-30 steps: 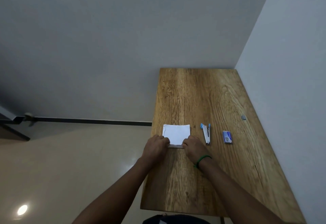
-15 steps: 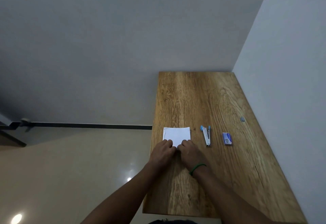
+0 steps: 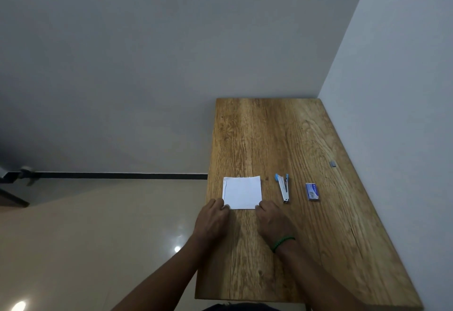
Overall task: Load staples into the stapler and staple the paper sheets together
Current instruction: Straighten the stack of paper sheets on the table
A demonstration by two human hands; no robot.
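Low in centre frame, left hand [image 3: 212, 220] and right hand [image 3: 272, 220] knuckles-up, fingertips pinching near corners of paper sheets [image 3: 242, 191] flat on table [image 3: 282, 136]; stapler [image 3: 283, 187] lying open just right, staple box [image 3: 312, 191] further right

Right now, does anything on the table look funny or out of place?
One small thing: a little grey piece, maybe loose staples, lies alone near the wall, away from the staple box. The stapler lies hinged open. The paper sheets sit square, a hand at each near corner. Nothing looks spilled or broken.
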